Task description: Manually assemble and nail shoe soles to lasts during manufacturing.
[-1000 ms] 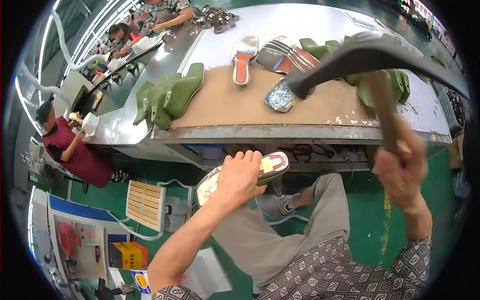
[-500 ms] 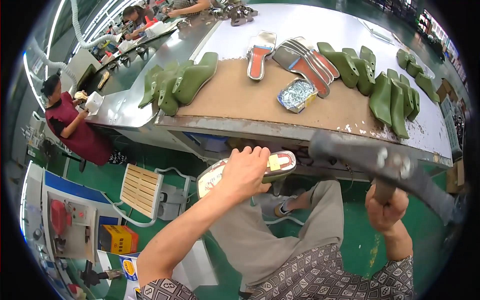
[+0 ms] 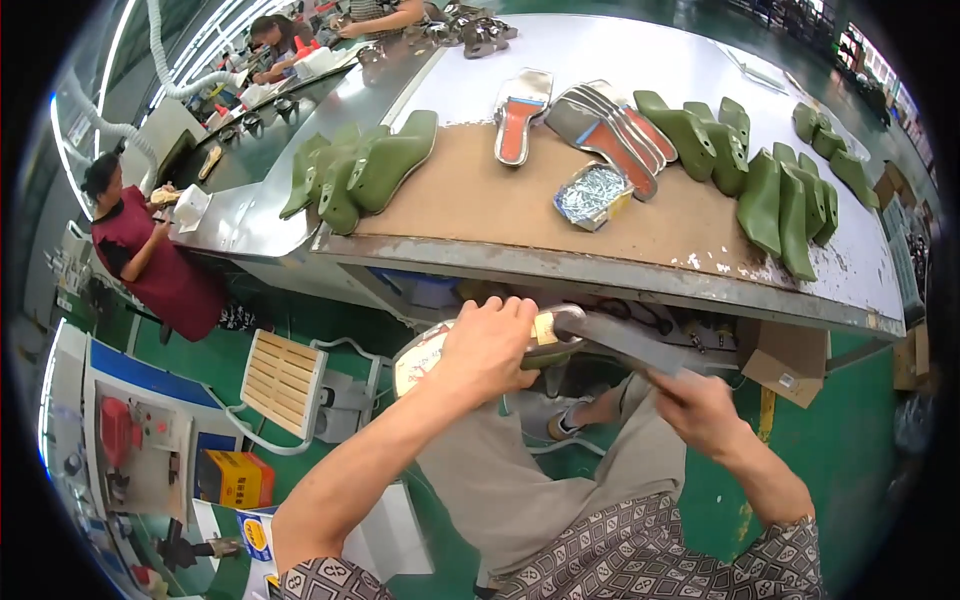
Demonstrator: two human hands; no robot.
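Observation:
Over my lap, a green shoe last with a pale insole [image 3: 418,364] on its upturned sole lies in the grip of my left hand [image 3: 488,345], fingers wrapped across its middle. My right hand [image 3: 700,408] is closed round the handle of a hammer [image 3: 628,342], which is smeared by motion. The hammer's head is at the heel end of the insole; whether it touches cannot be made out. On the bench just ahead sits a small box of nails [image 3: 593,194]. Behind it lie red-and-grey insoles with metallic edges [image 3: 518,125], several of them stacked.
Green shoe lasts [image 3: 392,168] stand at the bench's left, with more lasts [image 3: 762,205] at its right. The bench's metal front edge [image 3: 560,262] runs ahead of my knees. A slatted chair [image 3: 283,385] is at left; beyond, a person in a red apron [image 3: 165,255] works.
My right hand has swung the hammer down and to the left, from the raised position at right onto the insole's heel end. My left hand keeps its hold on the shoe last.

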